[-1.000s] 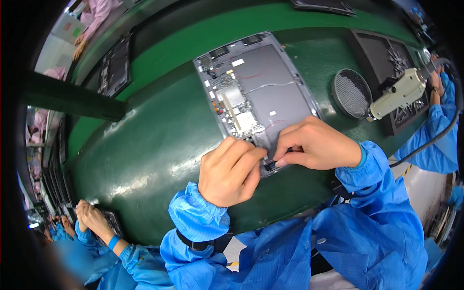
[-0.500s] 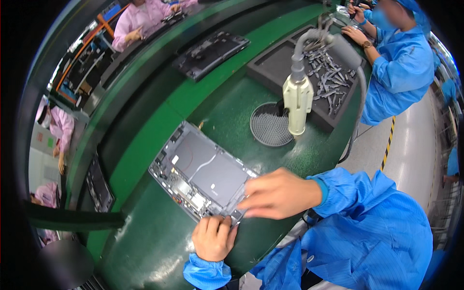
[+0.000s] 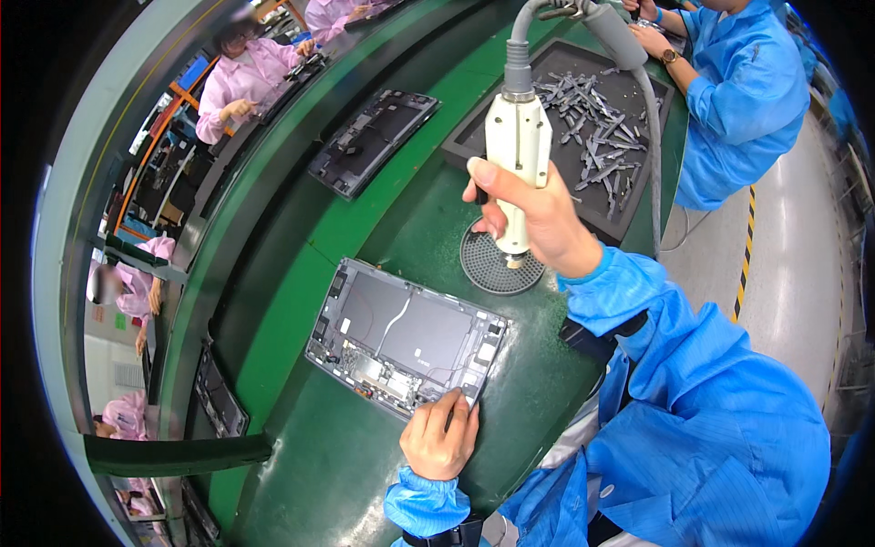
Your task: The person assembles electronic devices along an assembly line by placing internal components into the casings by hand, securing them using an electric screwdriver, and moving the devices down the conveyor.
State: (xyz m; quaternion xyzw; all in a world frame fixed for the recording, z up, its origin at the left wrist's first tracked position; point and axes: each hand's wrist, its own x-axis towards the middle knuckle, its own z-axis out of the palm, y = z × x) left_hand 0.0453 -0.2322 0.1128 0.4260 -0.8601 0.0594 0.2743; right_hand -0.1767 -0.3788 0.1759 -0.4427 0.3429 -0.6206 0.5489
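An opened tablet (image 3: 410, 337) lies on the green bench, with its battery, circuit board and a white cable exposed. My left hand (image 3: 440, 438) holds its near edge by the right corner, fingers bent and close together; what lies under the fingertips is hidden. My right hand (image 3: 547, 219) is closed around a cream power screwdriver (image 3: 516, 137) that hangs upright from a grey hose. The screwdriver's tip (image 3: 515, 262) points down over a round grey dish with a grid of small holes (image 3: 499, 283), just beyond the tablet.
A dark foam tray (image 3: 629, 196) piled with small grey metal parts (image 3: 597, 137) stands at the back right. More opened tablets (image 3: 372, 141) sit on the green belt (image 3: 337, 232). A co-worker in blue (image 3: 743, 100) is at the far right; people in pink (image 3: 246, 77) work across the line.
My right hand has left the tablet's corner, moved up and away, and taken hold of the screwdriver. My left hand stays at the tablet's edge. The whole view has shifted.
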